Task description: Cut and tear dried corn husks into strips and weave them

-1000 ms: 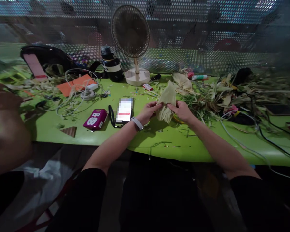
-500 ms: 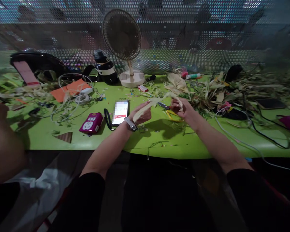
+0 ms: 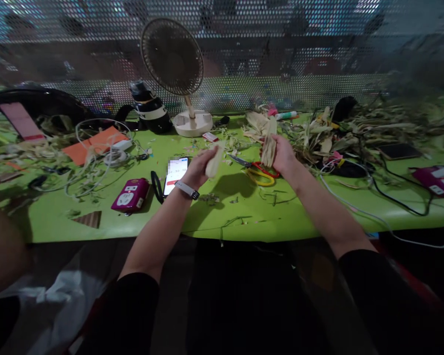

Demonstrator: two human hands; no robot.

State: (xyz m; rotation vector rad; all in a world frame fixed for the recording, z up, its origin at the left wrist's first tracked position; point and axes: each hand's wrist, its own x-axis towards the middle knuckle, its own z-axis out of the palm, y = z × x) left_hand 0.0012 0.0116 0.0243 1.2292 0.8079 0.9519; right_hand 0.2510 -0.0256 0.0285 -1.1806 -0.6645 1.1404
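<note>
My left hand (image 3: 200, 167), with a grey band on its wrist, is closed on a short pale piece of corn husk (image 3: 215, 161). My right hand (image 3: 283, 155) grips another pale strip of corn husk (image 3: 269, 148), which stands upright and looks folded or layered. The two pieces are apart, with a gap between my hands. Beneath them, scissors (image 3: 259, 176) with red and yellow handles lie on the green table (image 3: 207, 222), close to my right hand. A lit phone (image 3: 173, 178) lies by my left wrist.
A fan (image 3: 192, 122) and a black bottle (image 3: 152, 116) stand at the back. Purple power sockets (image 3: 130, 195) sit left; cables (image 3: 387, 229) run at the right. Dried husks (image 3: 327, 143) are heaped back right. Another person's arm (image 3: 0, 231) is at the left edge.
The long husk strip that stretched between my hands is now seen as two separate pieces, one per hand. My left hand has moved left. The view has shifted slightly.
</note>
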